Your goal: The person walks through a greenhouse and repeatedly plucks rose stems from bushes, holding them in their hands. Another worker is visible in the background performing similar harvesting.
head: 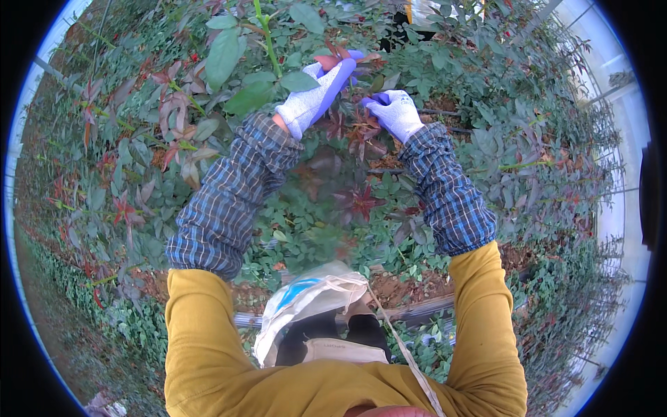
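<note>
Both hands wear white knit gloves with purple-coated palms. My left hand (324,91) is raised at the upper middle among the reddish top leaves (331,60) of a rose plant; its fingers are bent around the shoot there, partly hidden. My right hand (394,110) is lower and to the right, fingers curled with the thumb near the index finger, beside dark red leaves (365,140). Whether anything lies between its fingertips is hard to see. Checked sleeve covers reach from my wrists to the elbows.
Dense rose bushes surround me. A thick green stem (268,41) with broad leaves rises close by my left hand. A white bag (297,299) hangs open at my waist from a strap. Dark pipes (440,112) cross the soil; greenhouse plastic (625,130) stands at right.
</note>
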The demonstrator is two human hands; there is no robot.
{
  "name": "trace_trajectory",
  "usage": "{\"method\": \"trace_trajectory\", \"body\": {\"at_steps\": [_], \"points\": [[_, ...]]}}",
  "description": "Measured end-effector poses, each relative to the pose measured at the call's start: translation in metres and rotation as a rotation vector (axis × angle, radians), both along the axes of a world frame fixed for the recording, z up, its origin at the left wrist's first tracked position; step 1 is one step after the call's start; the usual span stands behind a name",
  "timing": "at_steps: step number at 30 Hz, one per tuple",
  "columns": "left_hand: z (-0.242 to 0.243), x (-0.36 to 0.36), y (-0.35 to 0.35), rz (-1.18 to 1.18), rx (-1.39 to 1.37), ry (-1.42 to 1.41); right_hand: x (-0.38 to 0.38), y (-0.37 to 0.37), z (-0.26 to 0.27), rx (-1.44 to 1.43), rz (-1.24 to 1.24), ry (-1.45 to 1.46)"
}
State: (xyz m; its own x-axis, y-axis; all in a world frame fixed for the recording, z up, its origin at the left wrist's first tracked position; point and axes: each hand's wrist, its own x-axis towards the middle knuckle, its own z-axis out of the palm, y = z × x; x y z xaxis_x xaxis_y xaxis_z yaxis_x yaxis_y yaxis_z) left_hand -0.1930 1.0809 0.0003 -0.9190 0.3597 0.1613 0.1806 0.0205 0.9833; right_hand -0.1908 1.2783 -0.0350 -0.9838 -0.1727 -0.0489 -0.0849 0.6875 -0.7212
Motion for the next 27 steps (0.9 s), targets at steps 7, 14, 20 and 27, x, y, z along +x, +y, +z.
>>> {"method": "trace_trajectory", "body": {"at_steps": [7,14,20,27], "points": [[0.004,0.008,0.008,-0.035,0.090,0.006,0.009,0.000,-0.011,-0.541,0.072,-0.056],[0.003,0.017,0.009,-0.118,0.128,-0.023,-0.012,-0.001,-0.034,0.044,0.258,0.192],[0.004,0.012,0.007,-0.052,0.182,0.006,-0.004,-0.007,-0.056,-0.609,0.044,-0.029],[0.013,0.007,0.011,-0.100,0.216,-0.018,0.021,-0.019,-0.066,-1.174,-0.157,-0.138]]}}
